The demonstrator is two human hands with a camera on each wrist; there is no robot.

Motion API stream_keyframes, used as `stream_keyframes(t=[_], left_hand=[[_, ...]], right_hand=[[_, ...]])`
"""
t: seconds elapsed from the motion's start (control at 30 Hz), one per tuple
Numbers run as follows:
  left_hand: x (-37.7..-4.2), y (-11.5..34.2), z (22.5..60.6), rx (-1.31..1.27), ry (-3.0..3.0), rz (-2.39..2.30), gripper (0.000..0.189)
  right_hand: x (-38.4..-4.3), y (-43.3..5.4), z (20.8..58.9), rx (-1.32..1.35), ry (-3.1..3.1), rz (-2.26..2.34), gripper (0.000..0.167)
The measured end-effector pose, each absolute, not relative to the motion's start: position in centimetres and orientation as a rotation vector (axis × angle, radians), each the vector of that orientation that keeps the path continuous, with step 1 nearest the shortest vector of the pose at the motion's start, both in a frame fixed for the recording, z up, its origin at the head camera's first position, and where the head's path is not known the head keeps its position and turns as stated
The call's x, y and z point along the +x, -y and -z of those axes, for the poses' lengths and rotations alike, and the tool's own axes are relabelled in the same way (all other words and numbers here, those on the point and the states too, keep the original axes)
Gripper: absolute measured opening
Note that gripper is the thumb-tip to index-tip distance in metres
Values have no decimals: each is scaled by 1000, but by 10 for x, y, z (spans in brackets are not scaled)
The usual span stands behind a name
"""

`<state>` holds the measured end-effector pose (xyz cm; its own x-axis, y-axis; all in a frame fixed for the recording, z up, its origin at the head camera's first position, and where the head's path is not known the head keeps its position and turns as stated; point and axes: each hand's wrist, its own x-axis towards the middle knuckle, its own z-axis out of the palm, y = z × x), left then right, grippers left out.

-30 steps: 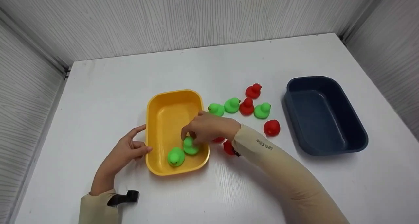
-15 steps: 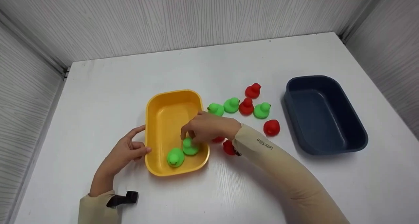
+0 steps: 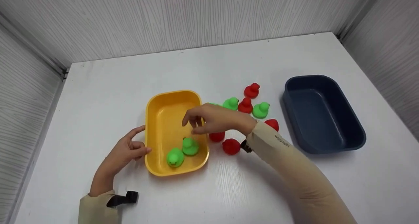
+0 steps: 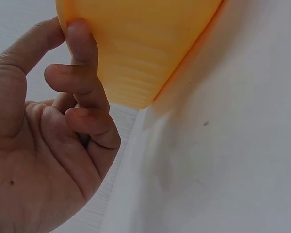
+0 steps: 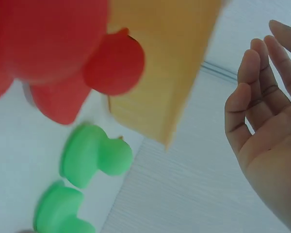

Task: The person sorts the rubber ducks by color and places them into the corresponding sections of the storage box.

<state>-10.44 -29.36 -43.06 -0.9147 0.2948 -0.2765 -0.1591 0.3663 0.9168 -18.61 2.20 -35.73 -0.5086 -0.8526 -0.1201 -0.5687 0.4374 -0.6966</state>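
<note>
My left hand (image 3: 119,155) pinches the left rim of the yellow plastic bin (image 3: 160,101), thumb at the edge. In the left wrist view its fingertips meet the bin's outer wall (image 4: 131,53), with the other fingers curled loosely. Two green rubber ducks, a front one (image 3: 175,158) and one beside it (image 3: 190,146), sit in the near end of the bin. My right hand (image 3: 217,117) hovers over the bin's right rim, holding nothing, fingers loosely bent and thumb apart. Beneath that hand and wrist, red ducks (image 3: 231,146) and a green duck (image 5: 94,155) are partly hidden.
To the right stands a dark blue bin (image 3: 316,119) with nothing in it. Between the bins lie several loose ducks, among them a red duck (image 3: 251,91) and a green duck (image 3: 261,110). Pale wood-grain panels (image 3: 196,18) border the white table (image 3: 124,77).
My right hand has let go of the second green duck, leaving it in the yellow bin, and has lifted up and to the right. My left hand stays at the rim.
</note>
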Motion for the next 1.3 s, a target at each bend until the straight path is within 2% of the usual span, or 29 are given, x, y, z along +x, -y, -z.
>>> stream_keyframes(t=[0.47, 1.0, 1.3], left_hand=[[-106, 295, 429, 117, -2222, -1578, 74], [-106, 291, 430, 111, -2196, -1609, 75], [-106, 293, 430, 130, -2207, -1604, 75]], right_hand=[[-203, -89, 327, -969, -2326, 1002, 34], [-221, -148, 337, -751, -2491, 906, 36], [-225, -180, 339, -757, -2536, 876, 33]])
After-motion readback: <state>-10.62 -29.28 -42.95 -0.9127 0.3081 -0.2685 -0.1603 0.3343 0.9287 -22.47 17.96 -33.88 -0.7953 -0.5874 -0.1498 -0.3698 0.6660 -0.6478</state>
